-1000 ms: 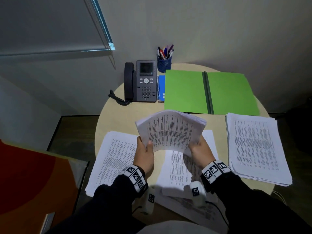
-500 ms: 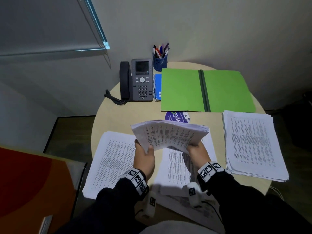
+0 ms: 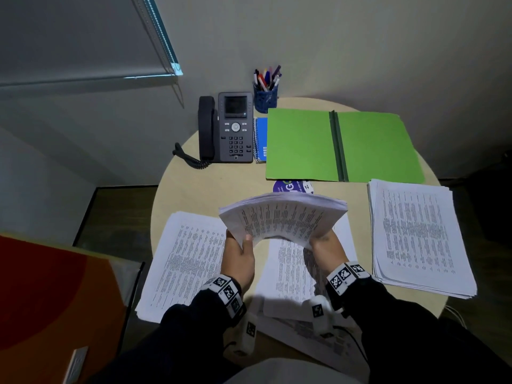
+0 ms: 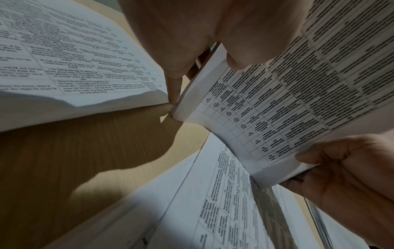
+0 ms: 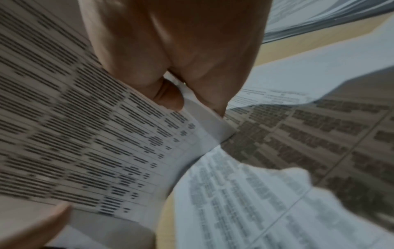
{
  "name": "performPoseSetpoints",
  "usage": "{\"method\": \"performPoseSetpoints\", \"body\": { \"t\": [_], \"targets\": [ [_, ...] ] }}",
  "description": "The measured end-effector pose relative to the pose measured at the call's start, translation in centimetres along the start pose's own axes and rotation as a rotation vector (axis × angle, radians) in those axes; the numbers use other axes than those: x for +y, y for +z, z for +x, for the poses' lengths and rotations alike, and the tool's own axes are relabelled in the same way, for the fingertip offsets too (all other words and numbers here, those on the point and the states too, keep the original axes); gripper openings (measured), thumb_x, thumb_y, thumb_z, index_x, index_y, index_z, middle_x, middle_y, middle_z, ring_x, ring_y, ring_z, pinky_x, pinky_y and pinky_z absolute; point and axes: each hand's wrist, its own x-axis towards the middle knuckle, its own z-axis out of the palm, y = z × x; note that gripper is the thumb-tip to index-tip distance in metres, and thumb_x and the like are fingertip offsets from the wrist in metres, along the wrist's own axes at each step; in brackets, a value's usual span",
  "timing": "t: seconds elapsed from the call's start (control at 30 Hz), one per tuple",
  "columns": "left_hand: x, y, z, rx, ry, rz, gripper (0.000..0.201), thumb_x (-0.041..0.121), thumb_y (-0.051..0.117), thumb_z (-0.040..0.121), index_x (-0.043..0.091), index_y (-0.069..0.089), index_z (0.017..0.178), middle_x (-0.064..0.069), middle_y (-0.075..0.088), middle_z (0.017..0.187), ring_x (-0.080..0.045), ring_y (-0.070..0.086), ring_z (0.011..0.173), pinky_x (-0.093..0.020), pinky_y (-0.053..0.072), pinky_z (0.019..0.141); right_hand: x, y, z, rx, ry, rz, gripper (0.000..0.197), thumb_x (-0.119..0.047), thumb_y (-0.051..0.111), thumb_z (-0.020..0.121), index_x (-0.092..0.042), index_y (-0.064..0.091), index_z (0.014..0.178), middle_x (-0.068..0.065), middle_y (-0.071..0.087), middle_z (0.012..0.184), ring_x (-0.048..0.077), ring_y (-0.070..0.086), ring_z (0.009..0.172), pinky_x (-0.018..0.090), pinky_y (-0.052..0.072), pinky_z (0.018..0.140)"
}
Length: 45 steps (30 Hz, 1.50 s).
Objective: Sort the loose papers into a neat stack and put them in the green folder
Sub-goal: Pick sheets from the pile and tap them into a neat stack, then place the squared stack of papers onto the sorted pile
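Both hands hold a thick bundle of printed papers [image 3: 282, 217] [image 4: 277, 104] [image 5: 89, 143] above the table's middle, its far edge tipped down. My left hand [image 3: 239, 246] [image 4: 192, 55] grips its near left corner, thumb on top. My right hand [image 3: 322, 245] [image 5: 175, 80] grips the near right corner. The green folder [image 3: 343, 145] lies open flat at the back of the table. Loose paper piles lie on the table: one at the left [image 3: 185, 261], one in the middle under my hands [image 3: 291, 273], and a thick one at the right [image 3: 415, 236].
A desk phone [image 3: 227, 128], a blue spiral notebook [image 3: 261, 139] and a blue pen cup [image 3: 266, 92] stand at the back left of the round table [image 3: 194, 189]. A purple sticker [image 3: 291, 187] shows in front of the folder. More sheets [image 3: 313, 336] hang over the near edge.
The bundle has tipped forward and lower, from nearly upright to flatter. Both hands kept their grip, and the purple sticker has come into view behind it.
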Motion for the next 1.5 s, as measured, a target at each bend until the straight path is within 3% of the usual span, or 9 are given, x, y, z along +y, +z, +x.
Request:
{"method": "performPoseSetpoints", "body": {
  "t": [0.13, 0.27, 0.4, 0.67, 0.83, 1.0, 1.2, 1.33, 1.5],
  "targets": [
    [-0.3, -0.6, 1.0, -0.03, 0.037, 0.039, 0.037, 0.028, 0.044, 0.109, 0.022, 0.041, 0.145, 0.003, 0.061, 0.135, -0.019, 0.056, 0.127, -0.03, 0.042, 0.103, 0.3, -1.4, 0.5, -0.012, 0.048, 0.005, 0.039, 0.014, 0.041, 0.087, -0.017, 0.054, 0.105, 0.007, 0.062, 0.089, 0.021, 0.053, 0.069, 0.027, 0.04, 0.057],
    [0.2, -1.3, 2.0, -0.077, 0.047, 0.099, 0.054, 0.042, 0.044, 0.106, 0.023, 0.032, 0.155, 0.001, 0.052, 0.151, -0.019, 0.049, 0.139, -0.041, 0.038, 0.117, 0.7, -3.2, 1.5, -0.067, 0.025, 0.028, 0.041, 0.007, 0.044, 0.087, -0.019, 0.057, 0.116, 0.017, 0.066, 0.112, 0.037, 0.063, 0.104, 0.049, 0.053, 0.09],
    [2.6, -0.6, 2.2, -0.13, 0.069, 0.104, 0.054, 0.044, 0.044, 0.104, 0.026, 0.034, 0.155, 0.004, 0.055, 0.149, -0.019, 0.052, 0.136, -0.047, 0.04, 0.117, -0.4, -5.7, 1.3, -0.038, 0.033, 0.061, 0.031, 0.01, 0.042, 0.085, -0.017, 0.054, 0.095, 0.005, 0.058, 0.069, 0.025, 0.05, 0.058, 0.033, 0.04, 0.056],
    [8.0, 7.6, 0.1, -0.28, 0.159, 0.098, 0.037, 0.026, 0.046, 0.109, 0.028, 0.048, 0.146, 0.016, 0.062, 0.132, -0.009, 0.058, 0.122, -0.027, 0.042, 0.102, 2.2, -15.5, -0.4, 0.095, 0.12, 0.164, 0.038, 0.012, 0.04, 0.088, -0.017, 0.054, 0.107, -0.013, 0.064, 0.059, 0.012, 0.052, 0.051, 0.024, 0.04, 0.053],
    [9.9, 16.8, -2.2, -0.419, 0.127, 0.192, 0.038, 0.03, 0.042, 0.109, 0.025, 0.044, 0.147, 0.009, 0.059, 0.138, -0.017, 0.056, 0.126, -0.033, 0.042, 0.106, 6.4, -23.6, -2.1, 0.163, 0.218, 0.104, 0.037, -0.003, 0.049, 0.089, -0.035, 0.056, 0.107, -0.006, 0.075, 0.107, 0.019, 0.071, 0.102, 0.045, 0.058, 0.089],
    [10.8, 24.9, -3.6, -0.471, 0.04, 0.281, 0.043, 0.035, 0.042, 0.108, 0.015, 0.043, 0.146, -0.006, 0.057, 0.142, -0.028, 0.056, 0.129, -0.039, 0.044, 0.109, 9.0, -29.3, -3.0, 0.283, 0.275, 0.042, 0.036, 0.0, 0.045, 0.09, -0.029, 0.055, 0.109, -0.005, 0.073, 0.106, 0.018, 0.068, 0.1, 0.044, 0.058, 0.085],
    [9.5, 30.7, -3.7, -0.372, -0.088, 0.337, 0.036, 0.037, 0.049, 0.093, 0.014, 0.046, 0.122, -0.005, 0.066, 0.092, -0.022, 0.065, 0.069, -0.039, 0.06, 0.067, 12.1, -31.8, -0.6, 0.291, 0.366, -0.196, 0.047, -0.009, 0.047, 0.08, -0.023, 0.058, 0.124, 0.004, 0.062, 0.126, 0.03, 0.056, 0.115, 0.046, 0.048, 0.102],
    [7.9, 31.8, -3.2, -0.359, -0.091, 0.505, 0.049, 0.041, 0.053, 0.087, 0.024, 0.045, 0.132, -0.009, 0.061, 0.125, -0.028, 0.068, 0.1, -0.042, 0.058, 0.09, 14.8, -31.6, 0.5, 0.223, 0.45, -0.383, 0.064, -0.016, 0.046, 0.07, -0.026, 0.051, 0.134, 0.011, 0.057, 0.129, 0.037, 0.049, 0.118, 0.043, 0.04, 0.099],
    [9.2, 31.2, -3.9, -0.328, -0.061, 0.726, 0.034, 0.03, 0.057, 0.093, 0.01, 0.052, 0.12, -0.011, 0.045, 0.126, -0.037, 0.058, 0.107, -0.039, 0.048, 0.09, 14.0, -31.3, -0.8, 0.132, 0.399, -0.186, 0.058, -0.001, 0.044, 0.085, -0.033, 0.048, 0.133, 0.004, 0.059, 0.11, 0.028, 0.056, 0.1, 0.034, 0.043, 0.086]
  ]
}}
